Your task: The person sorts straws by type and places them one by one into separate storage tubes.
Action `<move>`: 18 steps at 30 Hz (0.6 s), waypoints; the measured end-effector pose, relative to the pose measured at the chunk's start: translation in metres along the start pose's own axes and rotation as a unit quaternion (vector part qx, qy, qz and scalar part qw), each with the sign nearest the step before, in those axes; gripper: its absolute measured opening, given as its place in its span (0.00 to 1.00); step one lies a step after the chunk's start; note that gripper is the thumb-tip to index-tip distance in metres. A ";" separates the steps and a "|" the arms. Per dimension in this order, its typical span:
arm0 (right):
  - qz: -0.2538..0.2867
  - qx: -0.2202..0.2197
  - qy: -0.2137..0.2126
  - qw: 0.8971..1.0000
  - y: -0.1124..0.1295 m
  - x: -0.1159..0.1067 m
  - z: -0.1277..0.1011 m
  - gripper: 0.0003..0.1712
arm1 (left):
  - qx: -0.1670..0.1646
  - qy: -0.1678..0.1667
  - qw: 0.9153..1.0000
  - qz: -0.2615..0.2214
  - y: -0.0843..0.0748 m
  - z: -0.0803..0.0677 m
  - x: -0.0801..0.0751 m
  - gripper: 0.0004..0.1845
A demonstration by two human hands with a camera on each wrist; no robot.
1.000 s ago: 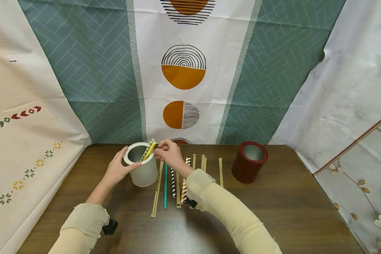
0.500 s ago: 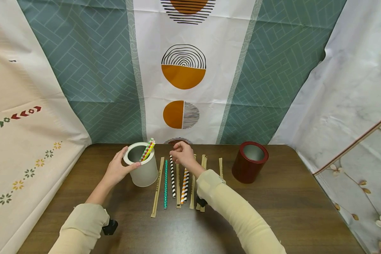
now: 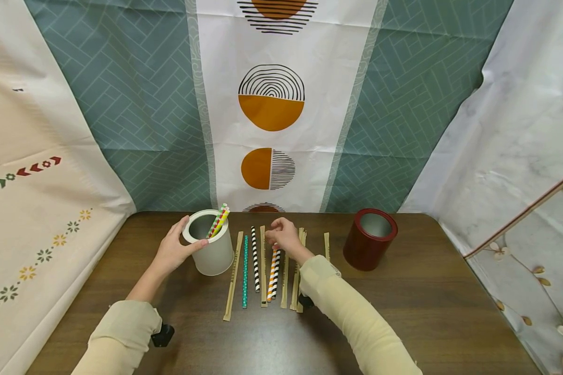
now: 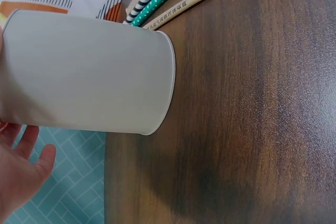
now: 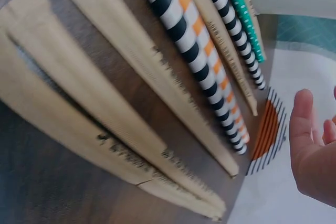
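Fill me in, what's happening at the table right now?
A person is working at a wooden table. The left hand grips the side of a white cup that stands upright with a few patterned straws in it. The right hand hovers over the far ends of a row of paper straws and wrapped chopsticks lying beside the cup, and no grip is visible. A dark red cup stands apart, further right.

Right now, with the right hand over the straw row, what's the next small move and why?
Probably lower the right hand and pinch the far end of the orange-striped straw just below its fingers. The left hand grips the white cup, which has straws in it, and in the right wrist view the right hand holds nothing.
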State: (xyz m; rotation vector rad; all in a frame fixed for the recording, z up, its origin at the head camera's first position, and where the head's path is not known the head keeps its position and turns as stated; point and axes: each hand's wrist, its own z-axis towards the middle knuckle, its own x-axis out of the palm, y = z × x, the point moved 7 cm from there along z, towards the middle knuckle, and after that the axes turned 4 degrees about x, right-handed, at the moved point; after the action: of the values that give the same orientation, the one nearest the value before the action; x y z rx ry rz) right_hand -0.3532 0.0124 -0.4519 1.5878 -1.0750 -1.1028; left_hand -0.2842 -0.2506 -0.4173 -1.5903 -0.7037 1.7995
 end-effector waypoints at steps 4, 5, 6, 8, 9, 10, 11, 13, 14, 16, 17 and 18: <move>-0.016 0.023 0.015 0.999 -0.014 0.000 0.003 0.19 | 0.001 -0.001 1.000 0.001 0.001 0.001 0.000 0.50; -0.022 0.026 0.016 0.999 -0.017 0.000 0.003 0.20 | 0.001 -0.001 1.000 0.002 0.001 0.001 0.000 0.50; -0.025 0.032 0.016 0.999 -0.020 -0.001 0.004 0.20 | 0.001 -0.001 1.000 0.001 0.001 0.001 0.000 0.50; -0.028 0.038 0.014 0.999 -0.026 -0.002 0.005 0.20 | 0.000 -0.002 1.000 0.001 0.001 0.001 0.000 0.50; -0.030 0.041 0.012 0.999 -0.028 -0.002 0.005 0.20 | 0.000 -0.001 1.000 0.000 0.001 0.000 0.000 0.50; -0.029 0.046 0.009 0.999 -0.031 -0.003 0.005 0.20 | -0.001 -0.001 1.000 0.000 0.001 0.000 0.000 0.50; -0.029 0.048 0.006 0.998 -0.033 -0.004 0.005 0.20 | -0.002 0.000 1.000 0.000 0.001 0.000 0.000 0.50; -0.032 0.053 0.002 0.998 -0.036 -0.005 0.005 0.19 | -0.003 0.001 1.000 0.000 0.001 0.000 0.000 0.50; -0.035 0.054 0.001 0.998 -0.037 -0.006 0.005 0.19 | -0.003 0.001 1.000 -0.001 0.001 0.000 0.000 0.50; -0.046 0.052 -0.004 0.998 -0.039 -0.007 0.005 0.18 | -0.004 0.003 1.000 -0.001 0.000 0.000 0.000 0.50; -0.053 0.051 -0.007 0.997 -0.040 -0.007 0.005 0.18 | -0.005 0.003 1.000 -0.002 0.000 0.000 0.000 0.50; -0.059 0.050 -0.010 0.997 -0.041 -0.008 0.005 0.18 | -0.005 0.003 1.000 -0.002 0.000 0.000 0.000 0.50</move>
State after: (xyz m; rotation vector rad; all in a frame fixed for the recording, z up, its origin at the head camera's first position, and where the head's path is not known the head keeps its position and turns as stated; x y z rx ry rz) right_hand -0.3533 0.0281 -0.4913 1.7410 -1.0751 -1.1607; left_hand -0.2839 -0.2508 -0.4176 -1.5994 -0.7140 1.7890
